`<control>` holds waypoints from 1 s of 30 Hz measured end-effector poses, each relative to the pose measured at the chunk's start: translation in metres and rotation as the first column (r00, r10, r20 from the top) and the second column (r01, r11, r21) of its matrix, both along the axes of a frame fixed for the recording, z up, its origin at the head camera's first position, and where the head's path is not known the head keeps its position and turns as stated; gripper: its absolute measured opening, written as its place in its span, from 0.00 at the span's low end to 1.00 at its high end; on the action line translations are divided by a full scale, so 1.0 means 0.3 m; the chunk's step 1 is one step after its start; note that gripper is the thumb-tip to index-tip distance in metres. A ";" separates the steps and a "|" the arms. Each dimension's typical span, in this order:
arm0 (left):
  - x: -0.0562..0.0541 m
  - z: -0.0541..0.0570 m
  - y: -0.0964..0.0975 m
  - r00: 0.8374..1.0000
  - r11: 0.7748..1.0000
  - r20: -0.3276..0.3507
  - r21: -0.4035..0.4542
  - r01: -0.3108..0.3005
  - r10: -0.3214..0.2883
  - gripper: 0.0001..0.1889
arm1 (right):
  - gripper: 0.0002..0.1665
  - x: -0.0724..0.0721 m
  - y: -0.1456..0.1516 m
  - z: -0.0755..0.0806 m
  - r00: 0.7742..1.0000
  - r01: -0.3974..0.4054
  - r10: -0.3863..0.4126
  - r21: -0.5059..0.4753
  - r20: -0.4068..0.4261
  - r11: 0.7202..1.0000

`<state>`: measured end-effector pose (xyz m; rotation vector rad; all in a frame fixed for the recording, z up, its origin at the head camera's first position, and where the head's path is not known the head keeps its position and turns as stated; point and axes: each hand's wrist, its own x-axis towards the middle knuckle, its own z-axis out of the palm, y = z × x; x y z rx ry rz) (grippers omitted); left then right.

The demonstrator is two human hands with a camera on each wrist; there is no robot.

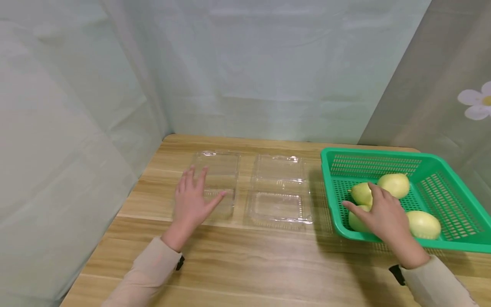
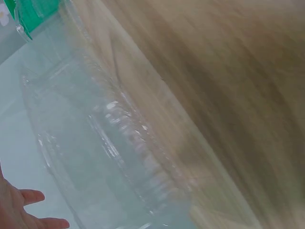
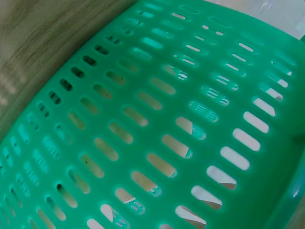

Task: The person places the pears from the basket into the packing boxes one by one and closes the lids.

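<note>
Two clear plastic clamshell containers lie unfolded side by side on the table. My left hand [image 1: 190,204] is spread over the left container [image 1: 224,170], its fingers apart and nothing in its grasp. The left wrist view shows that hand's fingers [image 2: 50,223] at the lower left, beside clear plastic [image 2: 95,152]. To its right is the other container [image 1: 279,205], with nothing in it. My right hand [image 1: 387,217] reaches into a green basket [image 1: 330,204], over several pale yellow pears [image 1: 423,224]. Its thumb and fingers are apart above the pears, partly hiding the left ones.
The wooden table [image 1: 245,264] carries the containers at the left and middle and the basket at the right. A pale curtain [image 1: 261,76] hangs behind the table and down its left side. The basket's slotted wall [image 3: 157,119] fills the right wrist view.
</note>
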<state>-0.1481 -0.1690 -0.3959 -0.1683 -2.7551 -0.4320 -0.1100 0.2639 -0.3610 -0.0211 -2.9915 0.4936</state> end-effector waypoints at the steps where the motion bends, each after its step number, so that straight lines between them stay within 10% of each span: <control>1: -0.001 -0.005 -0.007 1.000 1.000 -0.001 0.004 -0.007 0.007 0.46 | 0.58 -0.001 0.002 -0.001 1.000 0.004 -0.004 0.001 0.013 1.000; 16: 0.004 -0.047 -0.098 0.997 0.997 -0.003 0.029 -0.076 0.076 0.48 | 0.65 -0.003 0.045 0.000 0.972 0.037 -0.042 0.027 0.230 0.999; 30: 0.027 -0.079 -0.152 0.992 0.989 0.024 0.081 -0.123 0.121 0.49 | 0.41 0.002 0.068 0.003 0.943 0.015 -0.008 -0.020 0.332 1.000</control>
